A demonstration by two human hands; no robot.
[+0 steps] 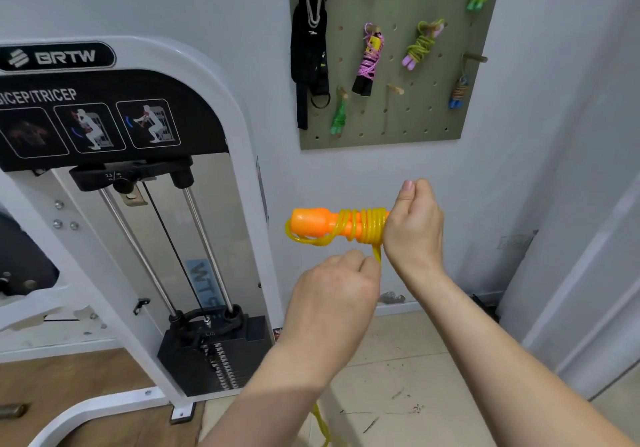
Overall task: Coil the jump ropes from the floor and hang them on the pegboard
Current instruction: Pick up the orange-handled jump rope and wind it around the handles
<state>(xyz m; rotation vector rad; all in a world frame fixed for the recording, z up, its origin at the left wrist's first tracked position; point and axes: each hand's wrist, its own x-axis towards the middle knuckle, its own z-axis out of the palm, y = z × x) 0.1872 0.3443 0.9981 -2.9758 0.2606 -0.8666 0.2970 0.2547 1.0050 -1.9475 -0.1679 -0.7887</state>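
Observation:
My right hand (414,225) grips the orange handles (311,222) of a jump rope, held level at chest height. Several turns of its yellow rope (372,225) wrap round the handles. My left hand (337,285) is just below, pinching the loose yellow strand that drops from the wraps. The strand's free end (320,422) hangs behind my left forearm towards the floor. The green pegboard (391,114) is on the wall above, with several coiled ropes on its pegs, among them a pink one (369,60) and a yellow-green one (420,45). A bare wooden peg (394,88) sticks out low in the middle.
A white BRTW weight machine (156,204) with a black weight stack (214,356) stands close on the left. A black strap (310,48) hangs at the pegboard's left edge. A white door frame (588,273) is at the right. Tiled floor (398,377) lies below.

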